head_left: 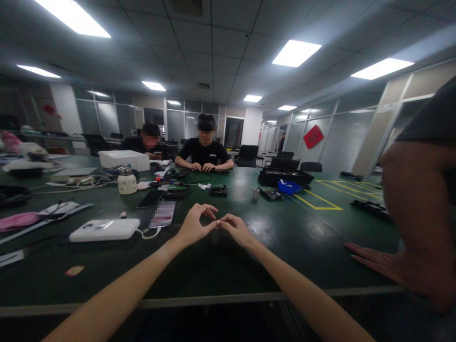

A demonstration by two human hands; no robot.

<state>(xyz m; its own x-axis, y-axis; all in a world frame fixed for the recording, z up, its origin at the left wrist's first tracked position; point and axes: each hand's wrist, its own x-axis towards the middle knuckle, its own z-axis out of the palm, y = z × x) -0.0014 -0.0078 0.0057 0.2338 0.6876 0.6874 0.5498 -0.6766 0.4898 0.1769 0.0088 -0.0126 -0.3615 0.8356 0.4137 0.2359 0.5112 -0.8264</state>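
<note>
Over the green tabletop (221, 266), my left hand (194, 224) and my right hand (238, 230) meet at the fingertips. A tiny bright spot shows where they touch, too small to name. My left thumb reaches across to the right fingertips, and the other left fingers curve above it with a gap between. My right thumb and fingers are pinched together. Beyond my hands lie a dark circuit board device (218, 190), a small metal cylinder (255, 194) and a flat black drive-like unit (271, 194). A phone (164, 214) lies left of my left hand.
A white power bank (105, 230) is cabled to the phone. Behind it stand a patterned jar (127, 182) and a white box (124, 160). To the right are a blue tray (289, 187), a black case (285, 177) and another person's hand (377, 261). Two people sit opposite.
</note>
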